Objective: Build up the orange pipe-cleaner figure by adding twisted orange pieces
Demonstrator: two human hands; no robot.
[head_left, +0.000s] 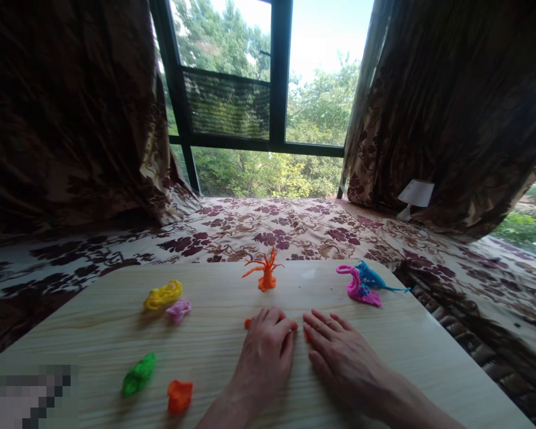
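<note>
My left hand rests palm down on the table, its fingers slightly bent over orange modelling clay. A small end of that orange clay pokes out at its left side; the rest is hidden. Beside it, my right hand lies flat with its fingers stretched forward. Under its fingers a bit of orange clay shows at the left edge. Just beyond both hands stands an orange clay figure, like a tree trunk with thin branches. Nearer me, on the left, sits an orange clay lump.
Yellow clay, pink clay and green clay lie on the wooden table at left. A magenta clay figure touches a blue one at far right. Behind are flowered fabric and a small lamp.
</note>
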